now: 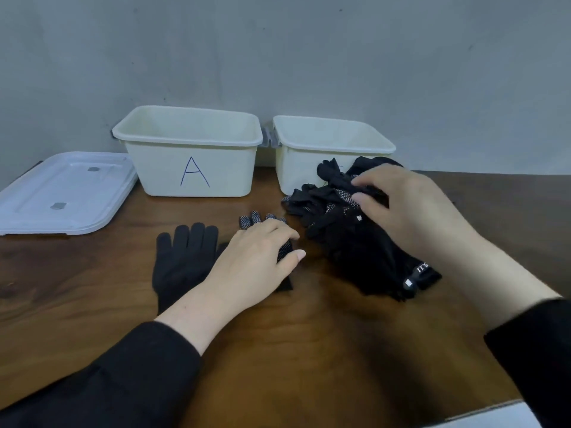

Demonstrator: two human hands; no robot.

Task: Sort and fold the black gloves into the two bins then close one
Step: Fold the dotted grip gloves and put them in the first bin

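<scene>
L hand (259,257): mine, flat on the dotted glove (262,223), palm down, fingers straight & together, thumb out to the side. Pressing, not gripping.
R hand (411,208): mine, on top of the glove pile (355,239), fingers curled, pinching a bit of black fabric at the top of the heap. Clamped on the pile.
Dotted glove: black w/ white grip dots, lies flat on the table (309,335) under my L hand; only fingertips & a bit of the edge by my thumb show.
Plain glove (182,261): black, no dots, flat on the table, fingers pointing to the wall, just L of my L hand; wrist end partly under my forearm.
Glove pile: tangled black gloves, some dotted, some w/ white tags on the cuffs; sits in front of the R bin, touching or overlapping its front wall, can't tell which.
Bin A (191,159): cream, open top, blue "A" on the front, back of table by the wall. Can't see its floor from here.
R bin (324,149): cream, open, beside bin A, grey clips between the two; any label is hidden by the pile.
Lid (65,193): white, flat on the table, L of bin A, near its side.
Sleeves: black, both arms.
</scene>
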